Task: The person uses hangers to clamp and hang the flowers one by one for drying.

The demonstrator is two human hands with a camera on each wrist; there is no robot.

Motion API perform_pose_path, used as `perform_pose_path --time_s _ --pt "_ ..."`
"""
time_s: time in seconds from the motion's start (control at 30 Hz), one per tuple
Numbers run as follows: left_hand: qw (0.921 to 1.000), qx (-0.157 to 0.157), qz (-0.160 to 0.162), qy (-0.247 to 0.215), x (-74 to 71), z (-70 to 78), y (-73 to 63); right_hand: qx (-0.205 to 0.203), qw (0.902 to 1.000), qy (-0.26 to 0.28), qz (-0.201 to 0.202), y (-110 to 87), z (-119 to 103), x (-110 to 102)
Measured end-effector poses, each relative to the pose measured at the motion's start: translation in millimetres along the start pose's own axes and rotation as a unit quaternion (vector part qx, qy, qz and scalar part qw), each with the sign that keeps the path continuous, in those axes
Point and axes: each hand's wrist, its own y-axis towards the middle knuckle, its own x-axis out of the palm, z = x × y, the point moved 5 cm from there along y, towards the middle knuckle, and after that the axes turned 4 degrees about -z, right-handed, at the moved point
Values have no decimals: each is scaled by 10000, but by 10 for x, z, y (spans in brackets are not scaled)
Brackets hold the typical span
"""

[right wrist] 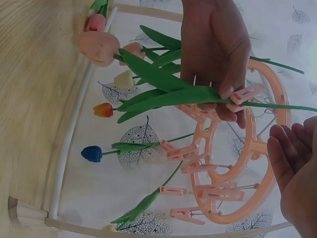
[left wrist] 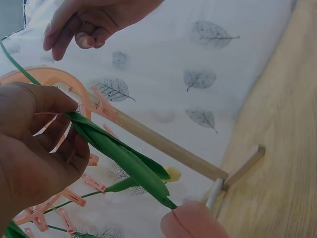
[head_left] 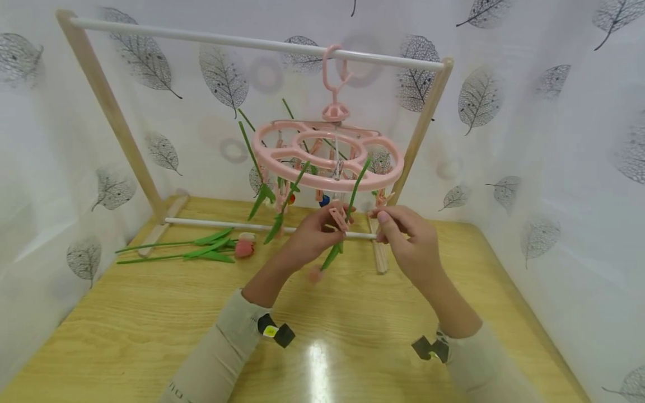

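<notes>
My left hand (head_left: 314, 238) pinches the green stem of a peach-pink artificial tulip (right wrist: 99, 48), its bloom pointing down towards the table. At the fingers, a pink clothes peg (right wrist: 247, 93) sits against that stem. The peg hangs under a round pink drying hanger (head_left: 322, 182). To the right, my right hand (head_left: 408, 240) is held up beside the hanger's edge. In the right wrist view its fingers (right wrist: 285, 153) are loosely bent with nothing between them. More tulips hang from pegs, among them a blue tulip (right wrist: 91, 153), an orange-red tulip (right wrist: 103, 110) and a cream tulip (right wrist: 124, 79).
The hanger hooks over a white rod (head_left: 227, 40) between wooden posts (head_left: 113, 117). A lower white rod (head_left: 216, 224) runs just above the wooden table (head_left: 282, 358). Pink and cream tulips (head_left: 244, 247) lie at the left. A leaf-patterned curtain (head_left: 201, 145) surrounds the table.
</notes>
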Motion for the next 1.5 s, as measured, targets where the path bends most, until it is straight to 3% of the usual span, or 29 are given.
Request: perform_pose_path --time_s 0.27,0.47,0.57,0.73,0.87,1.03,1.2,1.3,1.5 --pt "9996 26 149 247 -89 -63 -19 56 9987 -483 156 199 217 -239" --pt "9982 7 231 545 -227 -64 -116 262 9987 -170 -413 450 392 -408" --pt "9982 -47 60 599 -267 -29 -207 327 9965 33 -764 553 479 -487" --pt "9941 -333 -618 828 -334 -77 -463 579 9893 216 -1320 673 651 -583" --pt "9901 -643 -742 1006 -593 -185 -725 849 9832 504 -1538 735 749 -593" --pt "9890 -856 -383 1148 -1009 -317 -1013 753 9809 661 -1664 771 834 -548" --pt "9867 -1015 -86 1263 -1334 -456 -1274 515 9830 583 -1660 780 855 -511" --pt "9784 -1154 132 1711 -1500 -507 -1429 427 9838 628 -1623 782 844 -500" --pt "9538 -1430 498 2596 -1845 -613 -1702 272 9841 712 -1606 789 816 -482"
